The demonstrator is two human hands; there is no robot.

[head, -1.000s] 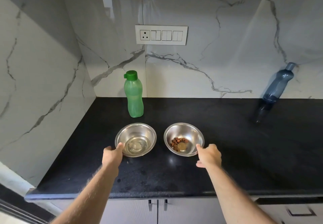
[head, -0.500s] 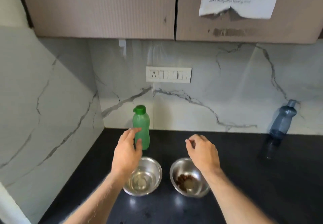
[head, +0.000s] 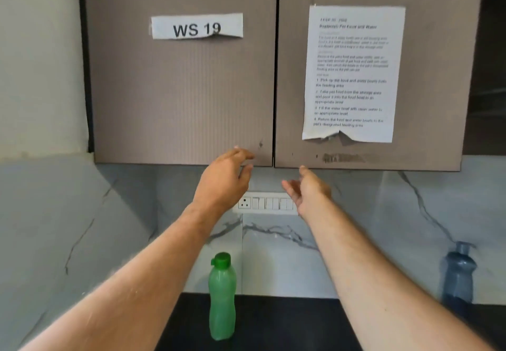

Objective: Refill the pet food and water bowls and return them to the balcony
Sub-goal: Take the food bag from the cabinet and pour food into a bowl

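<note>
Both hands raised to the lower edge of the wall cabinet, apparently the food-fetching step; the pet bowls lie outside the frame.

Lower centre: a translucent green plastic bottle with a green cap stands on the black stone countertop; at lower right, a dark blue bottle stands against the marble wall. Centre: the left hand, fingers loosely spread and grasping nothing, reaches the bottom corner of the left grey-brown cabinet door; contact cannot be confirmed. The right hand, palm up and fingers released, hovers below the right cabinet door, in front of the white switch plate. Next, fingertips probably must hook under both door edges and pull outward.
</note>
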